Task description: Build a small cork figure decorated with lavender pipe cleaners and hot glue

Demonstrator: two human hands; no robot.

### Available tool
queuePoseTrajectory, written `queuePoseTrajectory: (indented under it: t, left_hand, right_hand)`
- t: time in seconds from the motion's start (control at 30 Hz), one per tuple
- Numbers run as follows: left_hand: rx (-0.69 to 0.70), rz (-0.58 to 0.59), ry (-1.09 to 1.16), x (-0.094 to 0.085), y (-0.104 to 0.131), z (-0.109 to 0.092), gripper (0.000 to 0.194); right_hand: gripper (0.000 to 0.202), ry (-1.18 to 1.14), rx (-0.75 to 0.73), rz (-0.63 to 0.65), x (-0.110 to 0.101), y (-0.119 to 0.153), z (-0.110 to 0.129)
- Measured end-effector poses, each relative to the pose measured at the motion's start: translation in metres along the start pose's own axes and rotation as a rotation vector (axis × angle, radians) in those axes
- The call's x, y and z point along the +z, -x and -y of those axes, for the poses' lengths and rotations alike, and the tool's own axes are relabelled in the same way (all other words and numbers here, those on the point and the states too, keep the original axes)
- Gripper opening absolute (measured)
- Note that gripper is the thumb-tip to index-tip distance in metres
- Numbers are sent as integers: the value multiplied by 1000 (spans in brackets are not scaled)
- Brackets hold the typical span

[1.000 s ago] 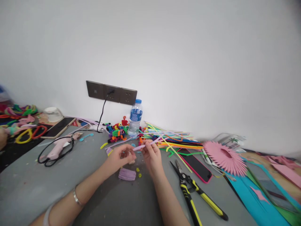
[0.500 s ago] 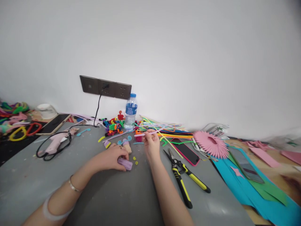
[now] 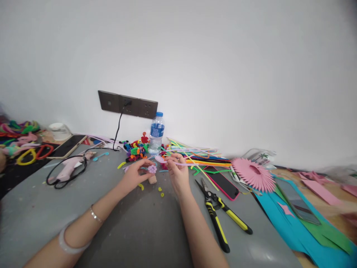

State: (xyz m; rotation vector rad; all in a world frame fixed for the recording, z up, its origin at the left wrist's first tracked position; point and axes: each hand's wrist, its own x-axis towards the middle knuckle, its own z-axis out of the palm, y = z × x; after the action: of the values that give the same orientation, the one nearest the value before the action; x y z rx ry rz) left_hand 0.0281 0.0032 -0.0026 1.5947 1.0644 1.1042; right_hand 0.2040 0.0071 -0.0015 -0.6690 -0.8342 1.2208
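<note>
My left hand (image 3: 138,174) pinches a small lilac curled piece (image 3: 152,169) between thumb and fingers, just above a beige block (image 3: 152,179) on the grey table. To its right, my right hand (image 3: 178,173) is closed on a lilac pipe cleaner (image 3: 187,164), whose left end forms a rounded loop (image 3: 160,159) pointing toward my left hand. Small yellow curls (image 3: 161,192) lie on the table between the hands. A yellow bent piece (image 3: 141,186) rests under my left hand.
Yellow-black shears (image 3: 214,204) lie open at the right, beside a pink-edged phone (image 3: 223,183). A water bottle (image 3: 157,133) stands by colourful pipe-cleaner figures (image 3: 136,150). A pink glue gun (image 3: 67,168) with its cable lies left. Pink pleated paper (image 3: 253,174) sits right.
My left hand has moved up from the lilac bundle and now holds the curled piece. The pipe cleaner in my right hand now shows a rounded loop at its left end.
</note>
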Motion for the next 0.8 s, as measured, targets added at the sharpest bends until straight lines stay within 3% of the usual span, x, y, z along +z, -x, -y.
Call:
queuePoseTrajectory:
  t: [0.23, 0.8]
  left_hand:
    - [45, -210, -87, -3, -2, 6, 30]
    - [101, -185, -145, -5, 0, 0, 21]
  right_hand:
    - [28, 107, -23, 173, 0, 5, -2]
    - [22, 229, 0, 250, 0, 7, -6]
